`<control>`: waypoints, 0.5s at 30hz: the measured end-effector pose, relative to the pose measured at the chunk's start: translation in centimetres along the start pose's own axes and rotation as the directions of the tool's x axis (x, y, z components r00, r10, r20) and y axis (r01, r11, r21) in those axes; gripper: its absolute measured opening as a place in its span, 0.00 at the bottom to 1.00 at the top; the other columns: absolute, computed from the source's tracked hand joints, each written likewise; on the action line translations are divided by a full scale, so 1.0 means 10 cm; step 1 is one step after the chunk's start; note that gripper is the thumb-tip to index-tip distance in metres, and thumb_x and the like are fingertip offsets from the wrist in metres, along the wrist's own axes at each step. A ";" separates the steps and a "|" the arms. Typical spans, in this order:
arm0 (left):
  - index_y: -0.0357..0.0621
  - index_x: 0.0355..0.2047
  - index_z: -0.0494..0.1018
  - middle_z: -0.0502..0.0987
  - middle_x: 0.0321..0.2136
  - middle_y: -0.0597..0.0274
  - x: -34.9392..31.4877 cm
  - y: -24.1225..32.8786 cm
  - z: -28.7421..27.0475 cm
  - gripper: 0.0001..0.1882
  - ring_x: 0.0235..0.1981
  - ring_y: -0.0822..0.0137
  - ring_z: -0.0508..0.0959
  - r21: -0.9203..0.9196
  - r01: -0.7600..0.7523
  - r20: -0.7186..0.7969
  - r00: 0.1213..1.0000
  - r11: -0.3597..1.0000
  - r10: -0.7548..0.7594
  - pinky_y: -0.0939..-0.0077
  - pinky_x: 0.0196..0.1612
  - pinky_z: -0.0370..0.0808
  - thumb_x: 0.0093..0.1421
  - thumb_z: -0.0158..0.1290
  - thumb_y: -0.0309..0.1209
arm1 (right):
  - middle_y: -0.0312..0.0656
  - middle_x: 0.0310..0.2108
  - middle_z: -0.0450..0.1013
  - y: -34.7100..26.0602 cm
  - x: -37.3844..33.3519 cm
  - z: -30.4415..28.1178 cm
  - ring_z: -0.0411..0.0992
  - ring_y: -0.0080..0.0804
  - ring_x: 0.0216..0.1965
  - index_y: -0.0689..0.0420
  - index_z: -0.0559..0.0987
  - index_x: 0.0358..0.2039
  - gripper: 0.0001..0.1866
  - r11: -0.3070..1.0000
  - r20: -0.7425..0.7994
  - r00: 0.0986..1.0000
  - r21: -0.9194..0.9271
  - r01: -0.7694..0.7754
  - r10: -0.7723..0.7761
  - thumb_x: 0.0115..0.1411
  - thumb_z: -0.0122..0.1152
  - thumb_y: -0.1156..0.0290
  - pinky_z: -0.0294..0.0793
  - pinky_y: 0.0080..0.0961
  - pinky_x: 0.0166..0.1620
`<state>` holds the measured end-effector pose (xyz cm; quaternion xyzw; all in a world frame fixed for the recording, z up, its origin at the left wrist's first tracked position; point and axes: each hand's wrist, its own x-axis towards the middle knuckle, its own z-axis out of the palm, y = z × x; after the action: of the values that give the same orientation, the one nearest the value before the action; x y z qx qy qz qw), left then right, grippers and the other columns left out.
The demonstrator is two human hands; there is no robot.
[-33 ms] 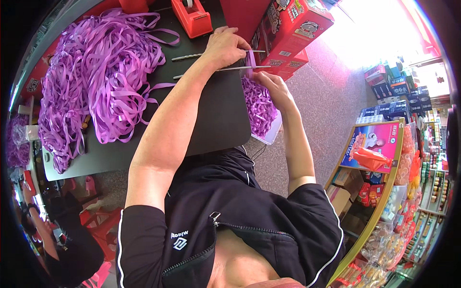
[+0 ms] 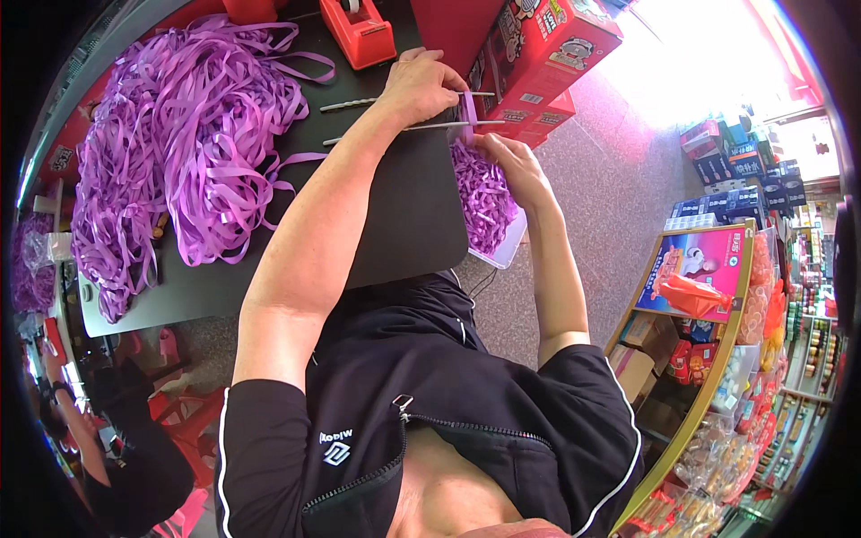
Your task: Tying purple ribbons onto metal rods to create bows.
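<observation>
Standing in the shop, noting two bare hands working at the table's (image 2: 408, 215) right-hand edge. The left hand (image 2: 418, 90) is bending its fingers in at the upper rod (image 2: 345, 105). Whether it is pinching ribbon or rod there, I am not able to tell. The right hand (image 2: 517, 170) is sitting lower and to the right; its grip is looking closed on ribbon, thumb and forefinger coming together at the strip's lower end.

Between the two grips, a short ribbon strip (image 2: 468, 109) is crossing the upper rod and the lower rod (image 2: 421, 128) — looped round or only lying over them, the view is not showing. Both rods are jutting past the table edge beside the grips.

Just below the right grip, a purple bunch (image 2: 484, 202) is filling a pale tray (image 2: 510, 247) next to the table. Well left of both grips, a big ribbon heap (image 2: 215, 134) is covering the table's far side. One strand (image 2: 303, 160) is trailing from it toward the rods and disappearing at the left forearm.

Judging progress: the work is looking mid-run — ribbon is lying in quantity on both sides of the rods, and the strip is sitting on them unfinished. Which pile is holding the handled ribbon, I am not able to say; plenty is remaining loose in the heap.

Above the left grip, a red tape dispenser (image 2: 363, 40) is standing; red boxes (image 2: 549, 58) are stacking up to its right.
</observation>
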<state>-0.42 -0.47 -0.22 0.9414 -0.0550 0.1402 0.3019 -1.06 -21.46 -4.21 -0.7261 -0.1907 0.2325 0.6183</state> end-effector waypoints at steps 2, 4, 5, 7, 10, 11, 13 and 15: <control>0.54 0.34 0.80 0.72 0.48 0.48 0.02 0.09 -0.05 0.15 0.55 0.53 0.65 0.045 -0.042 -0.073 0.996 0.998 0.045 0.66 0.58 0.61 0.43 0.54 0.32 | 0.34 0.35 0.74 -0.07 -0.08 0.01 0.64 0.18 0.34 0.61 0.78 0.42 0.22 0.993 -0.044 0.999 0.116 0.024 -0.019 0.63 0.48 0.55 0.63 0.17 0.42; 0.43 0.40 0.77 0.75 0.44 0.50 0.09 0.21 -0.18 0.18 0.47 0.57 0.73 -0.324 0.117 0.140 0.987 0.939 -0.075 0.70 0.52 0.67 0.47 0.50 0.27 | 0.30 0.30 0.71 -0.15 -0.12 0.00 0.62 0.17 0.32 0.63 0.78 0.41 0.24 0.993 -0.081 0.997 0.116 0.005 0.004 0.63 0.47 0.53 0.61 0.15 0.38; 0.37 0.40 0.75 0.78 0.35 0.50 0.05 0.30 -0.23 0.18 0.37 0.59 0.78 -0.292 -0.023 0.011 1.000 0.956 0.028 0.73 0.45 0.72 0.48 0.46 0.23 | 0.28 0.27 0.68 -0.16 -0.09 -0.03 0.61 0.16 0.30 0.63 0.78 0.40 0.24 0.987 -0.052 0.999 0.160 0.008 0.001 0.63 0.47 0.53 0.59 0.14 0.36; 0.37 0.40 0.75 0.78 0.36 0.50 0.00 0.51 -0.39 0.17 0.38 0.60 0.78 -0.286 0.018 0.031 0.999 0.958 -0.009 0.71 0.45 0.72 0.49 0.45 0.23 | 0.25 0.21 0.60 -0.27 -0.10 0.02 0.56 0.15 0.25 0.63 0.79 0.39 0.23 0.981 -0.024 1.000 0.195 0.004 0.000 0.64 0.46 0.54 0.55 0.14 0.30; 0.35 0.39 0.73 0.78 0.34 0.52 -0.07 0.77 -0.58 0.15 0.36 0.63 0.78 -0.278 0.127 0.097 0.990 0.952 -0.103 0.71 0.41 0.73 0.53 0.41 0.23 | 0.24 0.21 0.60 -0.30 -0.10 -0.01 0.56 0.14 0.25 0.61 0.80 0.38 0.23 0.970 -0.004 0.999 0.241 -0.042 0.045 0.64 0.46 0.54 0.54 0.14 0.29; 0.34 0.39 0.71 0.78 0.33 0.52 -0.04 0.76 -0.59 0.15 0.34 0.64 0.78 -0.324 0.214 0.207 0.966 0.921 -0.152 0.73 0.38 0.74 0.54 0.39 0.23 | 0.23 0.21 0.60 -0.33 -0.12 0.01 0.55 0.13 0.24 0.60 0.80 0.37 0.22 0.968 -0.029 0.996 0.237 -0.080 0.089 0.63 0.47 0.53 0.53 0.14 0.27; 0.33 0.39 0.67 0.77 0.31 0.53 -0.04 0.72 -0.64 0.14 0.30 0.68 0.79 -0.345 0.269 0.341 0.929 0.899 -0.147 0.77 0.32 0.76 0.56 0.36 0.24 | 0.23 0.22 0.60 -0.36 -0.12 0.05 0.55 0.13 0.24 0.59 0.80 0.37 0.22 0.965 -0.039 0.992 0.239 -0.109 0.122 0.63 0.47 0.53 0.53 0.14 0.28; 0.33 0.39 0.67 0.77 0.31 0.52 -0.12 0.69 -0.66 0.14 0.30 0.67 0.79 -0.380 0.310 0.341 0.923 0.871 -0.179 0.77 0.32 0.76 0.56 0.36 0.24 | 0.22 0.22 0.60 -0.36 -0.13 0.08 0.55 0.13 0.24 0.58 0.80 0.36 0.22 0.960 -0.053 0.986 0.242 -0.138 0.155 0.63 0.47 0.53 0.52 0.14 0.28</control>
<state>-4.37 -2.20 8.35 0.8615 -0.0080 -0.0572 0.5044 -2.54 -20.97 -0.66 -0.6667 -0.0850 0.2727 0.6884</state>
